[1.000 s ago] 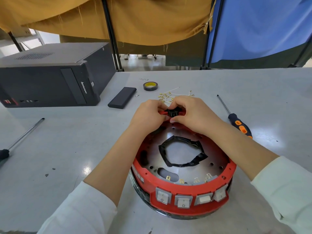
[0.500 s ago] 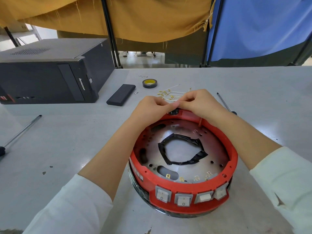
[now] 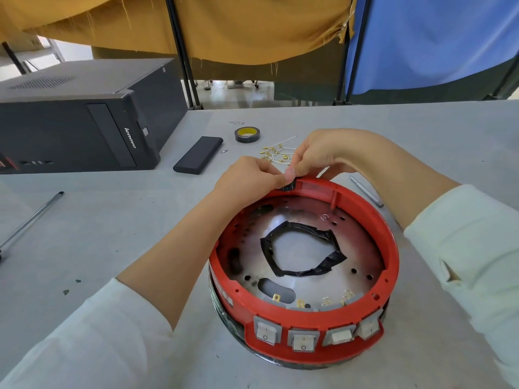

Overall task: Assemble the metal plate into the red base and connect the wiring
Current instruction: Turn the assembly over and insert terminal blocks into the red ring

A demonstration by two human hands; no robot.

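Screwdriver shaft lies at the far left edge of the grey table, with a black computer case behind it and a flat black slab just to its right. A tape roll and a scatter of white wires with brass terminals sit further back. The left hand and the right hand meet at the far rim of the red base, their fingertips curled and pinching a small black part on that rim. The metal plate lies inside the base, black tape around its central hole. Four rocker switches face the viewer.
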